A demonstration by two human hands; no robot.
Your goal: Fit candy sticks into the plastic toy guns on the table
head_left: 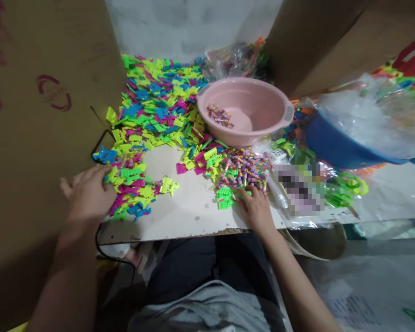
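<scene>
My left hand (91, 192) lies against the left side of a small heap of bright plastic pieces (129, 186) in yellow, green, pink and blue; its fingertips are partly hidden, so its grip is unclear. At the table's front edge, the curled fingers of my right hand (256, 208) close on a green plastic piece (244, 193). Touching distance to its left is another green ridged piece (224, 198). Just beyond that hand spreads a pile of tiny striped, multicoloured sticks (247, 168). A single yellow piece (169, 186) lies between my hands.
A pink basin (269, 103) holding some striped sticks stands behind. To its left is a large heap of plastic pieces (159, 101). Cardboard boxes (51, 138) wall the left and back right. A blue basin (342, 147) with plastic bags sits at right.
</scene>
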